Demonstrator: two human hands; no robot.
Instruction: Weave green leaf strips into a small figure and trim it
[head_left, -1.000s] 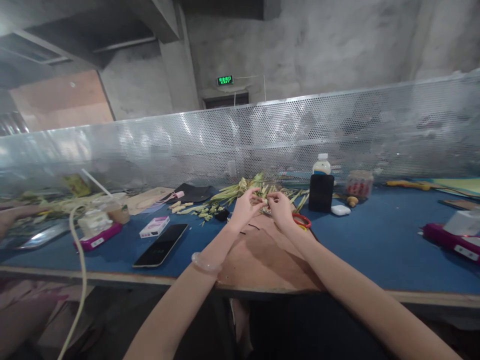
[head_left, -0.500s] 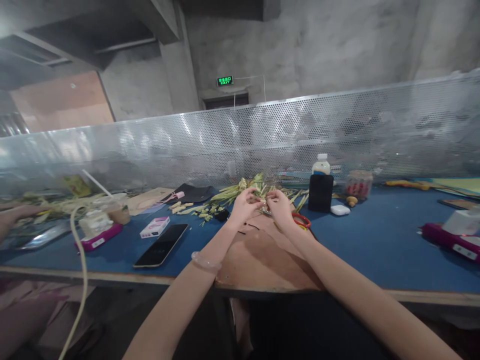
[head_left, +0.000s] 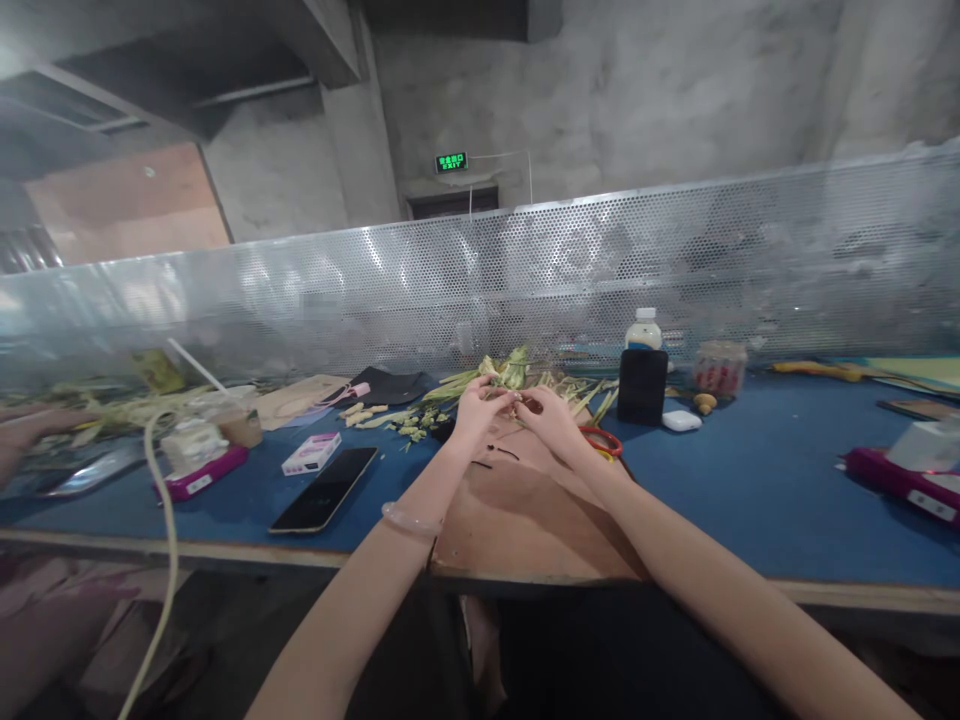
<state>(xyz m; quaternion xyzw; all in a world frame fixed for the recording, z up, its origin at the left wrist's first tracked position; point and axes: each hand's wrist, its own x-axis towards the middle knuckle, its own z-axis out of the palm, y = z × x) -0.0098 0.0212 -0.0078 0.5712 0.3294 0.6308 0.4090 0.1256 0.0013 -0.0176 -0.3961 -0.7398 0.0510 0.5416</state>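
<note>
My left hand [head_left: 481,408], with a pale bracelet on its wrist, has thumb and fingers pinched together over a brown board [head_left: 532,520]. Against its fingertips my right hand [head_left: 549,415] is closed in the same way. Whatever lies between the fingertips is too small to make out. Just behind the hands lies a bunch of pale green leafy stems [head_left: 515,368]. Red-handled scissors [head_left: 602,440] rest to the right of my right hand. Short black strips [head_left: 508,453] lie on the board below the hands.
A phone [head_left: 325,490], a small white-pink box [head_left: 311,453] and a drink cup [head_left: 238,415] stand left. To the right are a black case [head_left: 643,387], a bottle [head_left: 645,328] and a jar [head_left: 719,369]. Another person's hand [head_left: 26,432] is at the far left.
Both hands have shifted slightly left, and their fingertips have come together. The fingers were more raised and spread before.
</note>
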